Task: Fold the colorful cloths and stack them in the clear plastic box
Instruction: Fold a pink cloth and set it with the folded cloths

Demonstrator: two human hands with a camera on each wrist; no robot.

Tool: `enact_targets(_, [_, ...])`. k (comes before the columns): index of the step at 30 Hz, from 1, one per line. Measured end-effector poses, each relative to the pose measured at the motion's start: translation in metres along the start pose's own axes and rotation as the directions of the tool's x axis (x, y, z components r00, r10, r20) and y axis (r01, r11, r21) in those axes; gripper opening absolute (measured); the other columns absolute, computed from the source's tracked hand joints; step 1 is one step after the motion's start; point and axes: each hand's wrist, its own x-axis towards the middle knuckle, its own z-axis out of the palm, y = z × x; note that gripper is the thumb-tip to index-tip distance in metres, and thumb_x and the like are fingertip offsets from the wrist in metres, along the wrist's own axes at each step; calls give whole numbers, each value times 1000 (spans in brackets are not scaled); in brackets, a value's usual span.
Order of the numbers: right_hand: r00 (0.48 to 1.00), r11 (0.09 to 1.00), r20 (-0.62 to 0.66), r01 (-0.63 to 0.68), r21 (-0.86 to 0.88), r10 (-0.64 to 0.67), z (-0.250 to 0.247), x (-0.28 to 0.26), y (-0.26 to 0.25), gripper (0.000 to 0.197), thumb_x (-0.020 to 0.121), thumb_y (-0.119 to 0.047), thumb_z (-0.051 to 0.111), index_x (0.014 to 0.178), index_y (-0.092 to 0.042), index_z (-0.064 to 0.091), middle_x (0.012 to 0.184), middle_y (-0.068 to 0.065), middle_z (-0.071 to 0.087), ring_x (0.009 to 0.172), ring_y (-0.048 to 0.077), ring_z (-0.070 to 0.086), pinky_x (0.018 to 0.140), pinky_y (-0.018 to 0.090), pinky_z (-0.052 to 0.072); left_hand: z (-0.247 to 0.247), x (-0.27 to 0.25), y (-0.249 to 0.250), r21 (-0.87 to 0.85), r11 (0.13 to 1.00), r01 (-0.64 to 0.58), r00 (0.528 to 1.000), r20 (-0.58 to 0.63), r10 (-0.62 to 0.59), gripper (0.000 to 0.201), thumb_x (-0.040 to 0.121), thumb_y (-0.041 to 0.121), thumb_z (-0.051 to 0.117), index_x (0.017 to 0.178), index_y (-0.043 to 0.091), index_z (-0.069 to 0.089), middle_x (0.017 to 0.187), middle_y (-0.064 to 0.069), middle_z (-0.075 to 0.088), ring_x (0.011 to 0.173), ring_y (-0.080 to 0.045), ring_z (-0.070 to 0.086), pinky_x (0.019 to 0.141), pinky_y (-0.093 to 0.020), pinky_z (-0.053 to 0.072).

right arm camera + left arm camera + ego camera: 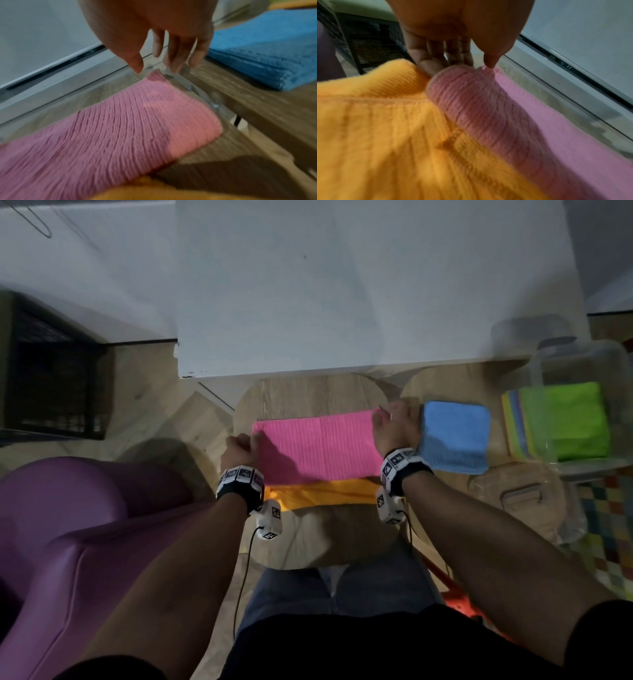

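Pink cloth (pixel 317 446) lies folded in half on the round wooden table (pixel 308 395), on top of an orange cloth (pixel 322 494) whose near strip sticks out below it. Left hand (pixel 239 451) sits at the pink cloth's left end, palm down; in the left wrist view the fingers (pixel 426 60) point down, tips tucked at the fold between pink and orange, thumb tip touching the pink edge, a light pinch on the pink cloth. Right hand (pixel 395 428) is at the far right corner; fingers (pixel 173 54) extended and slightly apart, tips just above the corner, holding nothing. Blue cloth (pixel 454 436) lies folded just right of it. Clear plastic box (pixel 579 364) stands further right with green cloth (pixel 579 422) on top of its stack.
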Motion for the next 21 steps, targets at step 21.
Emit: enact_targets(21, [638, 883, 713, 466, -59, -290, 3, -81, -2, 34, 89, -16, 58, 121, -24, 63, 124, -1, 62, 111, 19, 60, 96, 34, 50, -27, -40, 14, -226, 974, 4, 990, 141, 29, 49, 75, 33, 77, 112, 26, 46, 90, 0, 64, 81, -22, 63, 71, -33, 52])
